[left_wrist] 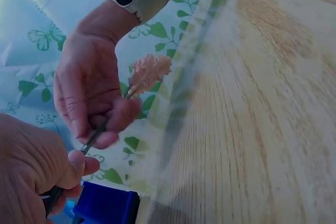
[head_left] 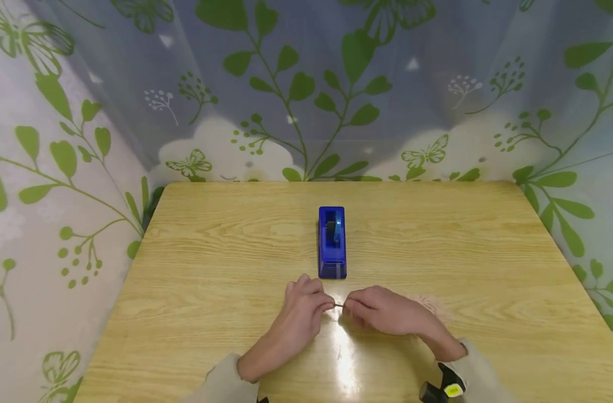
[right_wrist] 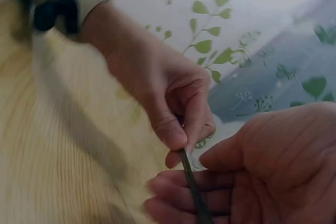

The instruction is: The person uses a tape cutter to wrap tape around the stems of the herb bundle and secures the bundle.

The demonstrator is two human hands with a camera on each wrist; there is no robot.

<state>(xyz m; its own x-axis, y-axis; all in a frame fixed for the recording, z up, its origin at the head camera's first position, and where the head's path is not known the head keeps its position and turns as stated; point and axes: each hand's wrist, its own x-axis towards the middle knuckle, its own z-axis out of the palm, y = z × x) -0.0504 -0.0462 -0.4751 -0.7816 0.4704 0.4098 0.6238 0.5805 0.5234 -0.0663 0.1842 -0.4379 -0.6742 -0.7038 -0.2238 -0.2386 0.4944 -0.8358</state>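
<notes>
A flower sprig with a frilly pale pink head (left_wrist: 149, 72) and a thin dark green stem (right_wrist: 190, 174) is held level between both hands. My left hand (head_left: 301, 308) pinches the stem between thumb and fingers. On the right, my right hand (head_left: 387, 310) has its fingers curled loosely round the stem nearer the flower head, slightly blurred in the left wrist view. A short piece of stem shows between the hands in the head view. Just beyond them stands a blue tape dispenser (head_left: 331, 238) with a strip of clear tape at its near end.
The hands are over a light wood-grain table (head_left: 211, 240). Behind it and at the sides hangs a curtain (head_left: 306, 112) printed with green leaves and butterflies. Black straps with small devices (head_left: 444, 386) sit at the sleeve cuffs.
</notes>
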